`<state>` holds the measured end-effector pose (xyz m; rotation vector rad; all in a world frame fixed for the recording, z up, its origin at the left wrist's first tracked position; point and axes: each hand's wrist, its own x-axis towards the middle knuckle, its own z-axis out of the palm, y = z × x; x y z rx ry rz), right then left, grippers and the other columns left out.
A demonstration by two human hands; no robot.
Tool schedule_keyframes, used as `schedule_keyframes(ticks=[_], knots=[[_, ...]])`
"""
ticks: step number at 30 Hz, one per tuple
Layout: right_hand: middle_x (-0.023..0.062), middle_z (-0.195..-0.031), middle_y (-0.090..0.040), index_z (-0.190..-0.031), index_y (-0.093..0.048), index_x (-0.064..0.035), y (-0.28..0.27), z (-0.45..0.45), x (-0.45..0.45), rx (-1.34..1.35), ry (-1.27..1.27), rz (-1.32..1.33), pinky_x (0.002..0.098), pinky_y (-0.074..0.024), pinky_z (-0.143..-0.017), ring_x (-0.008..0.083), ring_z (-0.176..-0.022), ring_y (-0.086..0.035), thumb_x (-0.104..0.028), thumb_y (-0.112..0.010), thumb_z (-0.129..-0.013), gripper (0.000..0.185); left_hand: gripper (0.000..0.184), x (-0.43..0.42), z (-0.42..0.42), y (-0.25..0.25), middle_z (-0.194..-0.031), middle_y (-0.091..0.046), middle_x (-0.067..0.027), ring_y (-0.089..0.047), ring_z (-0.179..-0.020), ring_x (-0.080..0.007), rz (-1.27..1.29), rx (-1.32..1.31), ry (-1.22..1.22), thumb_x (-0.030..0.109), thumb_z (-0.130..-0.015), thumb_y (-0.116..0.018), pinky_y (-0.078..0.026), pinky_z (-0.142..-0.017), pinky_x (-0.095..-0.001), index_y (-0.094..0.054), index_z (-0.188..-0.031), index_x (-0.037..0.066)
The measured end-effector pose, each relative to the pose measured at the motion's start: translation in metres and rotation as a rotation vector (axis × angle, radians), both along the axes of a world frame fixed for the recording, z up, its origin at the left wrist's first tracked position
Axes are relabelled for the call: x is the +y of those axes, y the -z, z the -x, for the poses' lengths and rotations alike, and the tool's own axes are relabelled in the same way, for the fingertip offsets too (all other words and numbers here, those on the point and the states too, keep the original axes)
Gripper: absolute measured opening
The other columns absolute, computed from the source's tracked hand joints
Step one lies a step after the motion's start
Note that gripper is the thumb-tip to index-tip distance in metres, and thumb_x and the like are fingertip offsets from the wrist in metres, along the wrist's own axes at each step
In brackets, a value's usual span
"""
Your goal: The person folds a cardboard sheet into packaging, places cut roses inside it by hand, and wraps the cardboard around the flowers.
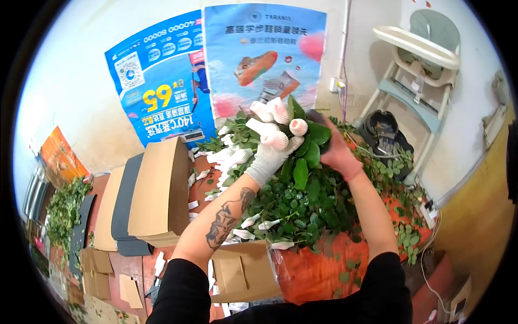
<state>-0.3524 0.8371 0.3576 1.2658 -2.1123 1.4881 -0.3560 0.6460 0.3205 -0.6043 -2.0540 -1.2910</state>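
Note:
In front of me my left hand (268, 162), in a white glove, is closed around a bunch of roses (275, 141). Their pale pink heads sit in white foam net sleeves, and large green leaves (306, 154) hang beside them. My right hand (341, 151), in a pink glove with dark fingers, grips the same bunch from the right, its fingertips partly hidden by leaves. Below both hands spreads a pile of leafy rose stems (302, 210). More white-sleeved roses (232, 156) lie along its left side, heads pointing left.
Stacked cardboard sheets (156, 189) stand at left, with a dark sheet among them. An open cardboard piece (243, 272) lies near my body on the red table (318, 270). A high chair (415, 59) stands at back right; posters (264, 59) lean against the wall.

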Motion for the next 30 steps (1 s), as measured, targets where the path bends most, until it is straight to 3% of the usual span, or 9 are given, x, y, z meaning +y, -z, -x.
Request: schedule_keyframes(ticks=[1, 5, 8, 11, 14, 22, 26, 27, 30], knots=[[0.0101, -0.135, -0.043, -0.136, -0.032, -0.0013, 0.018, 0.007, -0.008, -0.018, -0.006, 0.043, 0.0327, -0.0331, -0.106, 0.0202, -0.124, -0.043, -0.008, -0.077, -0.065, 0.084, 0.051, 0.005, -0.028, -0.028, -0.095, -0.058, -0.0180, -0.059, -0.087, -0.0322, 0.251, -0.185, -0.117, 0.042, -0.081, -0.064, -0.047, -0.075, -0.0407, -0.053, -0.114, 0.004], [0.0110, -0.126, -0.050, -0.130, -0.039, -0.0029, 0.037, 0.019, -0.015, 0.311, 0.168, -0.011, 0.0331, -0.0379, -0.100, 0.0225, -0.115, -0.049, -0.017, -0.072, -0.071, 0.069, 0.046, 0.003, 0.005, -0.001, -0.100, -0.059, -0.0147, -0.059, -0.084, -0.0312, 0.367, 0.094, 0.190, 0.046, -0.082, -0.057, -0.047, -0.070, -0.0404, -0.057, -0.110, 0.009], [0.0136, -0.104, -0.062, -0.111, -0.055, -0.0014, 0.040, 0.029, -0.015, 0.242, 0.263, 0.105, 0.0361, -0.0474, -0.086, 0.0280, -0.097, -0.061, -0.019, -0.067, -0.072, 0.044, 0.055, 0.002, -0.024, -0.049, -0.118, -0.055, -0.0149, -0.041, -0.120, -0.0355, 1.019, -0.088, 0.036, 0.045, -0.073, -0.066, -0.029, -0.104, -0.0448, -0.058, -0.112, 0.007], [0.0133, -0.109, -0.061, -0.113, -0.052, 0.0000, 0.078, 0.062, -0.008, 0.294, 0.433, 0.374, 0.0370, -0.0441, -0.091, 0.0272, -0.103, -0.058, -0.019, -0.066, -0.074, 0.046, 0.089, -0.008, -0.038, -0.054, -0.130, -0.046, -0.0186, -0.042, -0.123, -0.0348, 0.967, -0.140, -0.336, 0.045, -0.065, -0.072, -0.031, -0.104, -0.0424, -0.036, -0.135, 0.004], [0.0127, -0.123, -0.053, -0.125, -0.044, -0.0010, 0.102, 0.102, 0.027, 0.253, 0.491, 0.215, 0.0361, -0.0361, -0.099, 0.0233, -0.114, -0.050, -0.016, -0.067, -0.077, 0.055, 0.063, -0.014, -0.024, -0.039, -0.115, -0.059, -0.0207, -0.058, -0.105, -0.0330, 0.904, -0.591, -0.305, 0.030, -0.078, -0.062, -0.046, -0.088, -0.0415, -0.038, -0.132, 0.007], [0.0087, -0.108, -0.061, -0.115, -0.054, 0.0013, 0.034, 0.108, 0.161, 0.267, 0.982, 0.547, 0.0355, -0.0455, -0.087, 0.0236, -0.094, -0.059, -0.020, -0.068, -0.083, 0.041, 0.036, -0.060, -0.003, 0.019, -0.104, -0.063, -0.0161, -0.059, -0.101, -0.0320, 0.997, -0.595, -0.307, 0.032, -0.082, -0.053, -0.046, -0.085, -0.0420, -0.057, -0.113, 0.014], [0.0103, -0.099, -0.063, -0.110, -0.056, 0.0024, -0.008, 0.081, 0.226, -0.135, 0.298, 1.349, 0.0356, -0.0534, -0.071, 0.0229, -0.080, -0.063, -0.012, -0.063, -0.083, 0.031, 0.035, -0.084, 0.004, 0.052, -0.100, -0.065, -0.0149, -0.062, -0.093, -0.0327, 1.011, -0.516, -0.326, 0.030, -0.085, -0.049, -0.048, -0.077, -0.0435, -0.057, -0.116, 0.017], [0.0115, -0.114, -0.059, -0.121, -0.051, 0.0001, -0.010, 0.083, 0.254, -0.163, 0.233, 1.319, 0.0422, -0.0482, -0.088, 0.0270, -0.099, -0.059, -0.015, -0.053, -0.087, 0.037, 0.035, -0.088, 0.005, 0.056, -0.100, -0.065, -0.0152, -0.062, -0.092, -0.0334, 1.012, -0.547, -0.315, 0.031, -0.086, -0.049, -0.047, -0.077, -0.0436, -0.056, -0.117, 0.018], [0.0105, -0.134, -0.046, -0.134, -0.041, -0.0064, -0.030, 0.069, 0.304, 0.055, 0.110, 1.089, 0.0447, -0.0319, -0.105, 0.0278, -0.123, -0.044, -0.024, -0.043, -0.092, 0.046, 0.032, -0.110, 0.017, 0.081, -0.099, -0.064, -0.0159, -0.061, -0.094, -0.0332, 0.980, -0.516, -0.359, 0.028, -0.083, -0.054, -0.047, -0.078, -0.0440, -0.059, -0.112, 0.016]])
